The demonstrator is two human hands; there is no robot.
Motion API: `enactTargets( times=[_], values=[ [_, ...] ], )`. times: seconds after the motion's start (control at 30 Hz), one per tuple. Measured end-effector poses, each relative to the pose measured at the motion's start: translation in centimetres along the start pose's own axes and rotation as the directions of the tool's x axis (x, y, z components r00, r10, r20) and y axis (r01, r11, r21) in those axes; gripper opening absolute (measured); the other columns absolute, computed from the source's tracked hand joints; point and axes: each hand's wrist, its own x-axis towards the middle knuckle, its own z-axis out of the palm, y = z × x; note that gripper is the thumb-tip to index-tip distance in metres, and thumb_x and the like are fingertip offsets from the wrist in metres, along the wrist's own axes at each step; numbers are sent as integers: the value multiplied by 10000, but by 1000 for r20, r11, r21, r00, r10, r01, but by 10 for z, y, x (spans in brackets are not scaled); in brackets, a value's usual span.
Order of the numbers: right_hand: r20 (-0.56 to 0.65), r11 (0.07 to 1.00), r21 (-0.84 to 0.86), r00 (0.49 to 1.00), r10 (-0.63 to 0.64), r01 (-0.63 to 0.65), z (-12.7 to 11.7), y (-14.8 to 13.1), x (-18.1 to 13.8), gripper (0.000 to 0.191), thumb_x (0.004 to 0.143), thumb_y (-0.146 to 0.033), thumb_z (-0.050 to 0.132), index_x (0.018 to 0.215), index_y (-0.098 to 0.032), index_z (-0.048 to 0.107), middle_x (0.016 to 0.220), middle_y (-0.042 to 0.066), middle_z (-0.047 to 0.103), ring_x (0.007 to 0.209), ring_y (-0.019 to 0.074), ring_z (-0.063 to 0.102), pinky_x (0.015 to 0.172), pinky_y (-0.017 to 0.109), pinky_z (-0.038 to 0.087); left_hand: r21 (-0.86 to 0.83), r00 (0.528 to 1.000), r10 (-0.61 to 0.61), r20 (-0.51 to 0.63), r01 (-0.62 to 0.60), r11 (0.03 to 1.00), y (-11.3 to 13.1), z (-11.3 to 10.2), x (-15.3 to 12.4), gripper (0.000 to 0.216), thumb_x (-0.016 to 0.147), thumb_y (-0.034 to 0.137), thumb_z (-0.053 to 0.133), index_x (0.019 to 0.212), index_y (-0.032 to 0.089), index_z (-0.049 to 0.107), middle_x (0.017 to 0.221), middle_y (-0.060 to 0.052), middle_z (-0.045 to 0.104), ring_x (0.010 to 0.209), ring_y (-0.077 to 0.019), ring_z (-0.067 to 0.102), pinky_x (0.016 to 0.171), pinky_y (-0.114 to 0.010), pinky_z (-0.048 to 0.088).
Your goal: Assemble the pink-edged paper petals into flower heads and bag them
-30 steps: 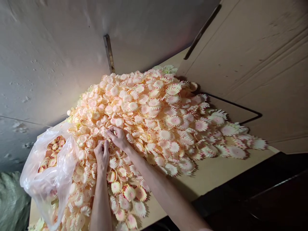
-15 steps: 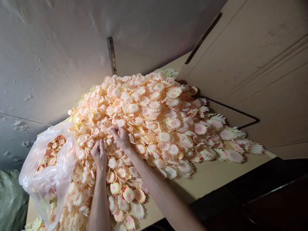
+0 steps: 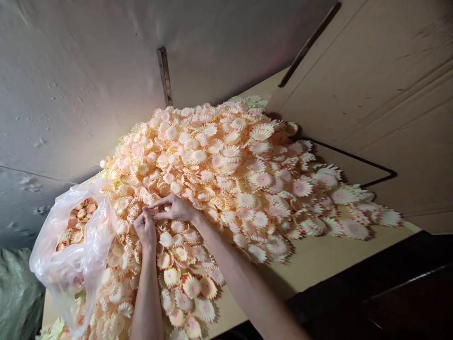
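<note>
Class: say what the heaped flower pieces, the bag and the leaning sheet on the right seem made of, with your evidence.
Flower pieces: probably thin fabric or plastic, matte, with crisp cut fringes.
Bag: clear plastic film, glossy, crinkled, contents showing through.
Leaning sheet: brown cardboard, matte, with creased lines.

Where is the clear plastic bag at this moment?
In the head view the plastic bag sits at the lower left, against the left edge of the pile of flower pieces, just left of the left hand.
</note>
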Motion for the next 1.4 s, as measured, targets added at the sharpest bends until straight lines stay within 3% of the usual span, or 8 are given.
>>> enactTargets(
  times=[0.17,0.3,0.67,0.8,0.9,1.03,1.2,1.4],
  values=[
    [-174,996,-72,983,-64,52,3,1,3,204,775,-351,692,787,-160,763,794,66,747,757,188,664,717,285,492,16,993,47,108,-49,999,3,0,1,590,852,657,462,532,190,298,533,43,216,514,-88,209,498,-257,182],
    [-232,991,-129,970,-75,45,2,0,4,231,831,-366,640,824,-149,718,814,61,727,739,170,633,732,290,487,5,977,90,191,-92,996,6,1,1,521,859,582,519,570,180,355,567,40,254,545,-91,253,519,-242,214],
    [-380,990,-136,920,-93,44,1,5,9,326,859,-464,597,745,-159,610,688,0,579,653,131,508,659,256,417,-9,963,112,244,-113,994,12,2,0,474,868,482,561,582,183,331,581,48,242,544,-84,246,514,-237,217],
    [-351,998,-43,934,-64,52,-3,-2,5,335,818,-479,645,862,-148,676,752,20,630,685,139,543,636,247,426,-8,988,103,118,-103,995,12,1,0,506,885,489,529,558,188,287,563,49,210,528,-84,213,498,-246,195],
    [-219,999,-27,974,-50,45,-5,-5,3,415,717,-468,750,1002,-168,714,829,30,688,678,142,573,613,243,439,-23,995,70,67,-68,997,11,1,-1,516,882,508,526,552,188,292,550,52,210,516,-81,201,484,-245,183],
    [-184,998,-48,982,-36,28,-4,-2,4,269,734,-424,737,842,-179,757,838,58,743,760,191,652,706,288,486,-26,996,60,72,-58,998,11,2,0,516,884,522,523,555,185,313,549,52,225,517,-80,216,483,-241,191],
    [-368,989,-145,926,-87,35,-2,6,8,232,800,-386,659,743,-162,686,750,52,704,728,182,631,730,303,472,-3,986,78,148,-78,997,10,1,0,515,878,534,534,555,179,348,540,51,276,515,-79,261,496,-233,236],
    [-513,983,-180,855,-70,-27,3,10,12,249,822,-402,609,727,-172,602,727,38,646,679,164,566,697,301,439,57,983,124,135,-133,990,5,2,-1,503,894,503,517,529,171,418,499,43,342,485,-82,318,497,-237,262]
  ],
)
